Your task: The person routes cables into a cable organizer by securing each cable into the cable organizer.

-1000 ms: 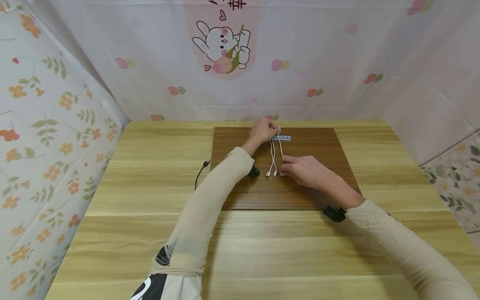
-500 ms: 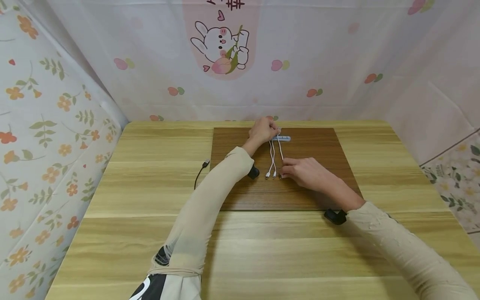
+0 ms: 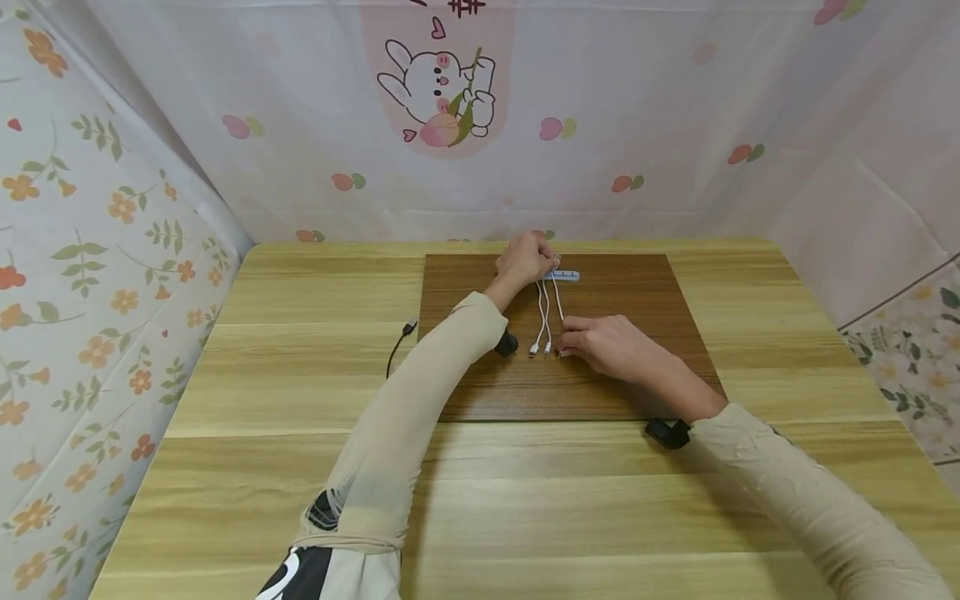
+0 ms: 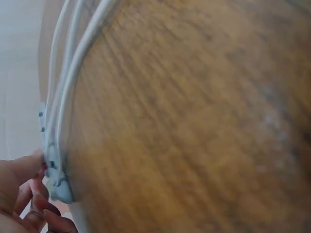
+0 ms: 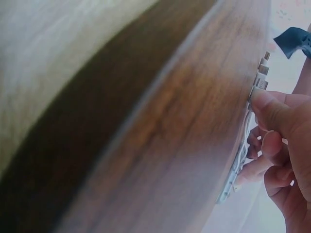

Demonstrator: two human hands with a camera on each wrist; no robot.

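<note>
Three white charging cables (image 3: 543,312) run side by side down a dark brown board (image 3: 465,383), their upper parts at a pale blue cable clip (image 3: 567,276). My left hand (image 3: 522,261) pinches the upper end of the rightmost cable, just beyond the clip; its fingertips are partly hidden in the head view. Lower on the board, my right hand (image 3: 607,343) pinches the same cable close to its connector (image 5: 261,84). The other two connectors (image 3: 534,350) lie just left of that hand. In the left wrist view the cables (image 4: 65,92) pass over the clip (image 4: 59,179).
A black cable (image 3: 401,342) with a USB plug lies left of the board on the light wooden table (image 3: 315,292). Behind the table hangs a patterned curtain (image 3: 300,142). Black camera mounts (image 3: 666,432) sit at both wrists.
The right hand has moved very slightly toward the near edge with the cable's connector end. The left hand stays at the clip.
</note>
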